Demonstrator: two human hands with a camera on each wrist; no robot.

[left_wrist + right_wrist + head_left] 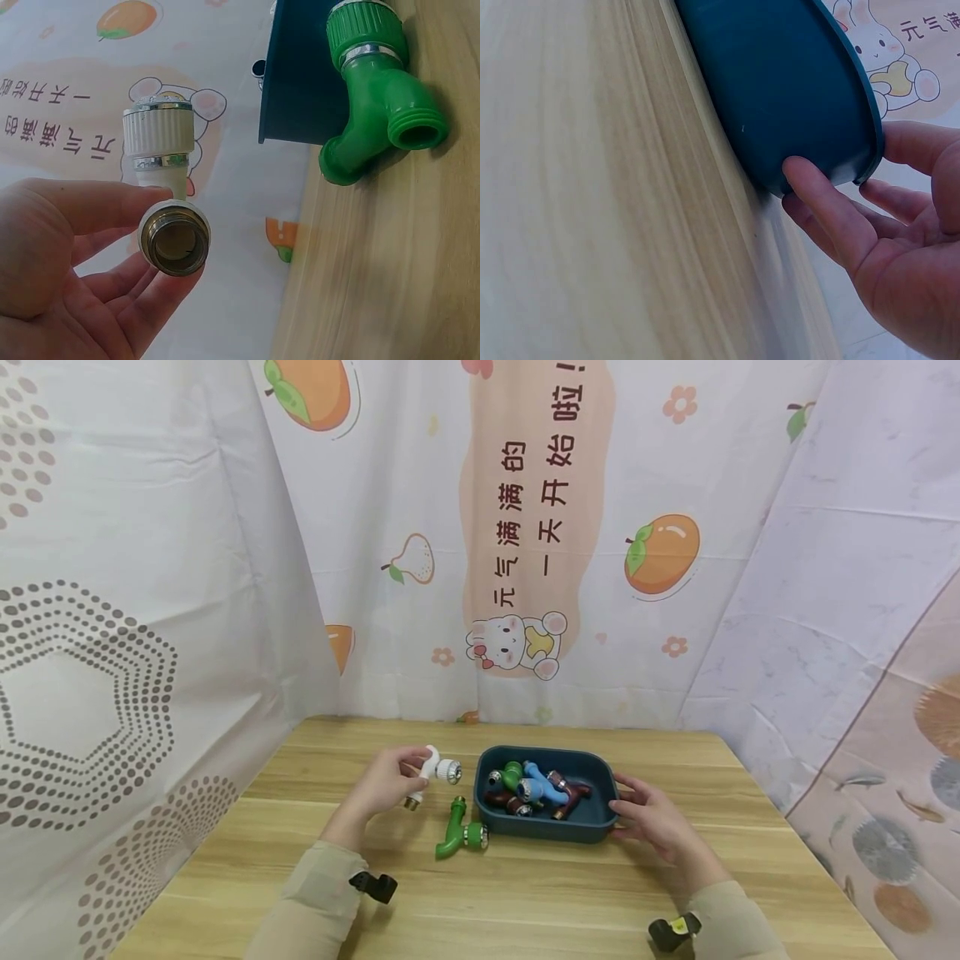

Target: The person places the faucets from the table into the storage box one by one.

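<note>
My left hand [386,783] pinches a white plastic tap [431,768] between thumb and fingers, just left of the bin. In the left wrist view its brass threaded end [177,241] faces the camera, with the ribbed white knob [159,129] behind. On the table beside it lies a green tap [455,833] with a ribbed knob. A dark teal bin [547,832] holds a blue tap [542,785], a green tap [512,773] and dark red ones, partly overlapping. At the bin's right end, my right hand [652,817] touches the wall with fairly straight fingers.
The wooden table [525,902] runs back to a printed curtain [420,635]. More patterned cloth [150,693] hangs along the left side and on the right. Each wrist wears a small black camera.
</note>
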